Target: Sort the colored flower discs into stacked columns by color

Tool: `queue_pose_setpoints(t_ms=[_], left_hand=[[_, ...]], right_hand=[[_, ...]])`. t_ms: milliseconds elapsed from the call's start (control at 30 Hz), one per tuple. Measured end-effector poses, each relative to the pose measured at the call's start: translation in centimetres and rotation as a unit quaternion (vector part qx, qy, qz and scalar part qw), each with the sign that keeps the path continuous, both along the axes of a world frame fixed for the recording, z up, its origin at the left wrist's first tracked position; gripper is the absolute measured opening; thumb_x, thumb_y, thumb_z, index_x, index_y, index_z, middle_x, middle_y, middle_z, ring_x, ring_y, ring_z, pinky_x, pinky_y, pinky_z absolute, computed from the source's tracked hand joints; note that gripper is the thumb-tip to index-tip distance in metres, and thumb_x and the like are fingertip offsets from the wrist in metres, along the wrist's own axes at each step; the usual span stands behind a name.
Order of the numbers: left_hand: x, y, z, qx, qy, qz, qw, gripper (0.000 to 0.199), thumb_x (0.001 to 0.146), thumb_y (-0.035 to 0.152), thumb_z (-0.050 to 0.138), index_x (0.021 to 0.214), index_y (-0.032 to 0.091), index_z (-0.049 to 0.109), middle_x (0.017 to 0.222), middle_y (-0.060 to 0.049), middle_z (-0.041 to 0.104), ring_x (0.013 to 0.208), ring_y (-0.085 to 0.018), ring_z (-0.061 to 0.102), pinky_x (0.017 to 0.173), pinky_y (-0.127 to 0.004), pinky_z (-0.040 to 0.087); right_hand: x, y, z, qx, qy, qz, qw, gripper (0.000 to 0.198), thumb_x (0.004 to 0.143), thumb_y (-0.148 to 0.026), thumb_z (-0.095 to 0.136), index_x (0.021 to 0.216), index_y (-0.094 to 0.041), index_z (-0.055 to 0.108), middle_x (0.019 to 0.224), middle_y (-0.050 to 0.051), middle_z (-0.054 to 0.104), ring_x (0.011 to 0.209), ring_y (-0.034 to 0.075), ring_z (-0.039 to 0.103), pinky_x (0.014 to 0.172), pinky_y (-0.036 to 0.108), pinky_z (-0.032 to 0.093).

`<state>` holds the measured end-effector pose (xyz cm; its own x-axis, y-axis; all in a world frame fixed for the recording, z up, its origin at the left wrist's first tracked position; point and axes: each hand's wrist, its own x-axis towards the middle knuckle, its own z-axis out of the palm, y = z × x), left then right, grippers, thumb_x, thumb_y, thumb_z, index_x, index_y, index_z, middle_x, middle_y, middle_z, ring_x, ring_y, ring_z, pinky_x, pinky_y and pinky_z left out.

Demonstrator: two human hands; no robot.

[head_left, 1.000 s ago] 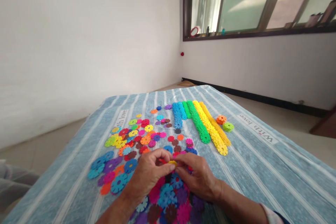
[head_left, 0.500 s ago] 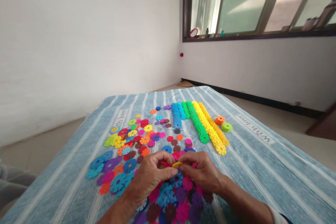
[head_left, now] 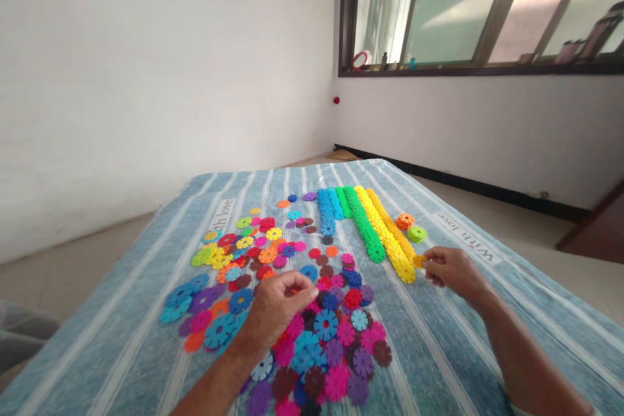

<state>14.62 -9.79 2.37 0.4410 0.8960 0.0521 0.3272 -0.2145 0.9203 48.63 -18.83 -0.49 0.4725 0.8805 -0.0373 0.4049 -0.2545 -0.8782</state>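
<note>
My right hand [head_left: 451, 270] pinches a small amber-yellow disc [head_left: 418, 261] at the near end of the amber row [head_left: 392, 227]. Beside that row lie a yellow row [head_left: 383, 234], a green row [head_left: 363, 224] and blue rows [head_left: 327, 211] of notched plastic discs. My left hand [head_left: 275, 312] rests with curled fingers over the loose pile of mixed coloured discs [head_left: 273, 286], fingertips pinched near a red piece; what it holds is hidden. All of this sits on a blue striped cloth [head_left: 487, 325].
An orange stack [head_left: 405, 221] and a light green stack [head_left: 417, 234] sit right of the rows. White walls stand behind, a window [head_left: 463, 6] at the upper right. The cloth's edges drop to the floor left and right.
My hands have parted. The right hand moved right and away with the amber-yellow disc to the end of the amber row. The left hand stayed over the pile.
</note>
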Motion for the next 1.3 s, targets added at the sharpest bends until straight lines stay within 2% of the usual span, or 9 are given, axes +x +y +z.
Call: queue_pose_setpoints(t_ms=[133, 300, 533, 700, 1000, 1100, 1300], left_hand=[[-0.1, 0.0, 0.0, 0.014, 0.017, 0.004, 1.0, 0.02, 0.069, 0.036, 0.063, 0.064, 0.017, 0.063, 0.065, 0.0, 0.064, 0.065, -0.015, 0.056, 0.063, -0.024, 0.043], [-0.1, 0.1, -0.1, 0.022, 0.028, 0.004, 0.999, 0.019, 0.069, 0.036, 0.062, 0.064, 0.017, 0.063, 0.064, 0.0, 0.063, 0.064, -0.015, 0.056, 0.062, -0.024, 0.043], [0.0, 0.1, 0.2, 0.027, 0.042, -0.002, 0.999, 0.02, 0.069, 0.035, 0.061, 0.061, 0.018, 0.063, 0.063, 0.0, 0.063, 0.063, -0.014, 0.057, 0.062, -0.024, 0.044], [0.0, 0.0, 0.2, 0.028, 0.051, 0.0, 0.998, 0.02, 0.069, 0.036, 0.061, 0.061, 0.018, 0.063, 0.063, 0.0, 0.064, 0.063, -0.015, 0.057, 0.063, -0.024, 0.044], [0.1, -0.1, 0.4, 0.031, 0.056, 0.008, 0.998, 0.021, 0.068, 0.038, 0.061, 0.061, 0.018, 0.064, 0.064, -0.001, 0.065, 0.064, -0.016, 0.058, 0.064, -0.024, 0.045], [0.1, -0.2, 0.4, 0.033, 0.051, 0.01, 0.998, 0.021, 0.068, 0.038, 0.061, 0.059, 0.019, 0.063, 0.062, 0.0, 0.064, 0.063, -0.015, 0.057, 0.063, -0.024, 0.044], [0.0, -0.1, 0.3, 0.033, 0.045, 0.005, 0.998, 0.021, 0.069, 0.037, 0.061, 0.06, 0.018, 0.064, 0.061, 0.0, 0.063, 0.062, -0.015, 0.055, 0.061, -0.023, 0.042]], right_hand=[[-0.2, 0.3, -0.6, -0.025, 0.006, 0.015, 1.0, 0.017, 0.063, -0.032, 0.055, 0.067, -0.016, 0.06, 0.042, -0.004, 0.055, 0.037, 0.009, 0.046, 0.038, 0.019, 0.034], [0.1, 0.5, -1.1, -0.037, 0.003, 0.001, 0.999, 0.019, 0.064, -0.031, 0.053, 0.072, -0.015, 0.061, 0.046, -0.003, 0.057, 0.039, 0.009, 0.048, 0.039, 0.02, 0.036], [0.2, 0.7, -1.1, -0.072, -0.062, 0.012, 0.995, 0.014, 0.068, -0.024, 0.051, 0.069, -0.016, 0.062, 0.045, -0.003, 0.056, 0.039, 0.009, 0.048, 0.04, 0.02, 0.036], [0.2, 0.8, -1.4, -0.071, -0.132, -0.02, 0.988, 0.021, 0.07, -0.023, 0.054, 0.086, -0.017, 0.066, 0.05, -0.003, 0.06, 0.045, 0.012, 0.055, 0.046, 0.021, 0.039], [-0.3, 0.6, -0.8, -0.076, -0.179, -0.038, 0.98, 0.028, 0.07, -0.029, 0.056, 0.094, -0.017, 0.066, 0.052, -0.003, 0.059, 0.048, 0.014, 0.057, 0.05, 0.024, 0.039], [-0.2, 0.6, -0.8, -0.083, -0.2, -0.042, 0.975, 0.033, 0.07, -0.032, 0.057, 0.097, -0.016, 0.067, 0.058, -0.001, 0.062, 0.053, 0.016, 0.059, 0.053, 0.025, 0.04], [0.3, 0.5, -1.1, -0.093, -0.278, -0.068, 0.954, 0.032, 0.067, -0.038, 0.063, 0.089, -0.018, 0.073, 0.075, 0.005, 0.069, 0.071, 0.022, 0.063, 0.06, 0.028, 0.041]])
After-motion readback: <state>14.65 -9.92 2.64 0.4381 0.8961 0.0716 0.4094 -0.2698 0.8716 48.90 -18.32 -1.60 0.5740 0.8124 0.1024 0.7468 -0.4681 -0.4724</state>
